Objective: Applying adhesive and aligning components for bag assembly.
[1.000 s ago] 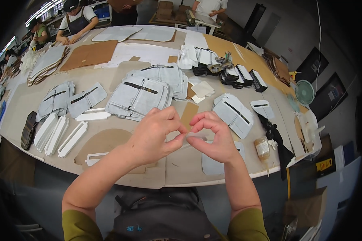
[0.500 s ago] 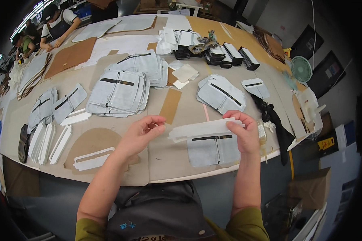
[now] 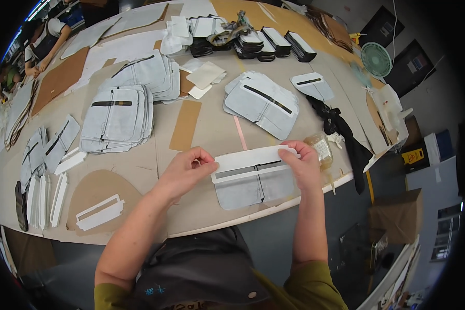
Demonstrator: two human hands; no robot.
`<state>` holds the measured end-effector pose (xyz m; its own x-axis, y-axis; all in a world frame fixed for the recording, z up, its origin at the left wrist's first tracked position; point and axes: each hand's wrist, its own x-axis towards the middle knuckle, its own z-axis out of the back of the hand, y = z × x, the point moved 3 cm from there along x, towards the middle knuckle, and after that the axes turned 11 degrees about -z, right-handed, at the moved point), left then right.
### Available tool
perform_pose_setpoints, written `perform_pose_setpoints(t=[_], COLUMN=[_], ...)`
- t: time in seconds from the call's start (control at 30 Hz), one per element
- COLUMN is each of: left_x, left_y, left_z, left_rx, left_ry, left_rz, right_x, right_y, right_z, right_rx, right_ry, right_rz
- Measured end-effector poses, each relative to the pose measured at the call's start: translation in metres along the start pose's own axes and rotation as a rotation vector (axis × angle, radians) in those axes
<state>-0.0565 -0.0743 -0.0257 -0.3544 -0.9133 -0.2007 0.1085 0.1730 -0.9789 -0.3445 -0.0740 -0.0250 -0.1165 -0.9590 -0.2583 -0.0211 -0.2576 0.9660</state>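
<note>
A white slotted strip (image 3: 245, 158) with a long window is stretched between my two hands. My left hand (image 3: 188, 169) pinches its left end between thumb and fingers. At the other end, my right hand (image 3: 304, 164) grips the strip, thumb on top. Right under it lies a pale grey fabric panel (image 3: 237, 194) with a black band, partly seen through the window. I cannot tell whether strip and panel touch along their whole length. Another white slotted strip (image 3: 99, 213) rests on a rounded brown board (image 3: 132, 188) at the left.
Grey panels are stacked at left (image 3: 116, 121) and centre (image 3: 261, 106). A brown strip (image 3: 186, 125) lies between them. Right of my right hand are a bottle (image 3: 320, 151) and black cloth (image 3: 349, 139). Folded white strips (image 3: 45, 201) stand far left. A person (image 3: 46, 39) works at far left.
Both hands have brought the white strip over the grey panel. My left hand, apart from its edge or barely touching before, now pinches its left end. The view has shifted.
</note>
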Motion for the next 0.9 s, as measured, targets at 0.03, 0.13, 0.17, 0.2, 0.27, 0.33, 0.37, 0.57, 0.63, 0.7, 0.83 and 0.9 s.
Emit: perform_pose_setpoints(t=[0.03,0.13,0.17,0.2,0.27,0.33,0.37,0.57,0.63,0.7,0.83,0.9], left_x=[0.004,0.013,0.015,0.017,0.021,0.024,0.026,0.032,0.034,0.034,0.033,0.033], left_y=[0.004,0.014,0.014,0.015,0.018,0.020,0.022,0.021,0.020,0.018,0.016,0.016], left_z=[-0.003,-0.007,-0.008,-0.009,-0.009,-0.007,-0.006,-0.009,-0.010,-0.009,-0.008,-0.010], left_rx=[-0.002,0.074,0.114,0.155,0.230,0.305,0.349,0.546,0.583,0.571,0.567,0.591], left_ry=[0.006,-0.019,-0.026,-0.032,-0.029,-0.029,-0.032,-0.071,-0.081,-0.101,-0.102,-0.093], left_rz=[0.006,-0.031,-0.003,0.025,0.016,0.008,-0.003,-0.017,-0.011,0.005,0.002,-0.008], right_x=[0.002,0.010,0.013,0.016,0.019,0.022,0.023,0.028,0.028,0.028,0.026,0.027], right_y=[-0.006,-0.019,-0.022,-0.025,-0.029,-0.031,-0.031,-0.037,-0.036,-0.034,-0.033,-0.036], right_z=[0.002,0.006,0.008,0.009,0.009,0.008,0.008,0.006,0.003,0.002,0.002,0.002], right_rx=[-0.074,-0.199,-0.252,-0.252,-0.347,-0.375,-0.404,-0.516,-0.549,-0.584,-0.620,-0.628], right_ry=[-0.054,-0.112,-0.116,-0.118,-0.122,-0.138,-0.156,-0.206,-0.219,-0.232,-0.237,-0.237], right_rz=[-0.012,-0.024,-0.016,-0.022,0.028,0.045,0.068,0.170,0.189,0.209,0.265,0.275])
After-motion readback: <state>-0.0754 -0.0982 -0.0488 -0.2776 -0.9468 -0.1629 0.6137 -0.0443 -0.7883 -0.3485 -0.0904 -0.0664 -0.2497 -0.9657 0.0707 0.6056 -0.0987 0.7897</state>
